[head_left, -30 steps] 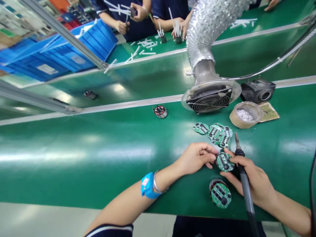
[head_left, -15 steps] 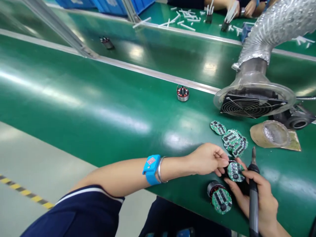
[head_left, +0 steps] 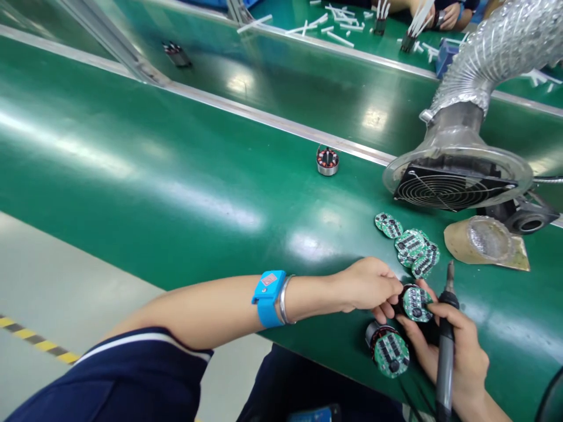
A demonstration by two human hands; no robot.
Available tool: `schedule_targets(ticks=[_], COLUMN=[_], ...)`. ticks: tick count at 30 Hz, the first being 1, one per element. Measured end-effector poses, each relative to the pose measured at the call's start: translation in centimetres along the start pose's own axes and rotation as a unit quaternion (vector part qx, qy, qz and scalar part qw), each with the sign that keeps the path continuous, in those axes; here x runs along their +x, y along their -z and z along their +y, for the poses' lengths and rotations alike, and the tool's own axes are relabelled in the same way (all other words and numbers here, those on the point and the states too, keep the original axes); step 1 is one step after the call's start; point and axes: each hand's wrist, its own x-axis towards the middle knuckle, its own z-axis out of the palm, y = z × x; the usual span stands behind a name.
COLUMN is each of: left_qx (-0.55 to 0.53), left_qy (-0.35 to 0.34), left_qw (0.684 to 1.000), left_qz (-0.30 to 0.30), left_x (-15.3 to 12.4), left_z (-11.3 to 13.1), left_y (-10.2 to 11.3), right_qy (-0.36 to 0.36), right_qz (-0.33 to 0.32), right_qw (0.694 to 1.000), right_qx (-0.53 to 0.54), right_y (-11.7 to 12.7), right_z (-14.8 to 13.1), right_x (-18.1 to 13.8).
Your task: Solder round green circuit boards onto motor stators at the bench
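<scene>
My right hand (head_left: 468,349) is closed around a soldering iron (head_left: 446,357), whose bare tip points up and away from me. Its thumb and fingers also steady a round green circuit board (head_left: 417,303), with a dark motor part partly hidden behind it. At that board's left edge, my left hand (head_left: 368,287) is closed in a pinch; what lies between the fingertips is hidden. Just below sits a second motor (head_left: 373,334), tilted, with another green circuit board (head_left: 391,354) at its face.
Loose circuit boards (head_left: 411,243) lie heaped beyond my hands. A fume extractor (head_left: 453,184) hangs above, beside a tan cup-like holder (head_left: 477,240). One open motor (head_left: 328,163) stands near the metal rail. Across it, a co-worker's hands (head_left: 448,16) are near scattered white sticks (head_left: 345,26).
The view has shifted slightly. My left fingertips have drawn in tighter and a little left from the board's edge. My right hand keeps its hold on the iron and board.
</scene>
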Motion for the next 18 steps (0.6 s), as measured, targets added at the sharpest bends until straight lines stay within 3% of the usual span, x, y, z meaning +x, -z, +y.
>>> schedule_targets(ticks=[4,7,9,11,14,16,18], left_qx=[0.037,0.115,0.225,0.33,0.432,0.471,0.477], left_qy=[0.006,-0.155,-0.304,-0.419,-0.502,-0.508,-0.5], left_qw=[0.999,0.98,0.921,0.835,0.732,0.702,0.698], left_qz=[-0.01,0.043,0.092,0.133,0.159,0.165,0.188], left_x=[0.0,-0.7,-1.0,-1.0,-0.5,-0.4,-0.5], left_z=[-0.5,-1.8,-2.6,-3.3,-3.6,-3.6,-3.6], left_y=[-0.2,0.2,0.7,1.4,2.0,2.0,1.5], right_qy=[-0.002,-0.002,0.002,0.007,0.015,0.026,0.039], right_qz=[-0.022,-0.023,-0.017,-0.008,-0.004,-0.004,-0.002], right_qw=[0.999,0.999,0.999,0.999,0.999,0.999,0.998], right_qx=[0.042,0.042,0.036,0.036,0.038,0.042,0.049], right_y=[-0.1,-0.1,-0.1,-0.1,-0.1,0.0,0.0], right_z=[0.0,-0.1,-0.3,-0.4,-0.6,-0.7,-0.9], right_x=[-0.1,-0.1,-0.1,0.0,0.2,0.5,0.7])
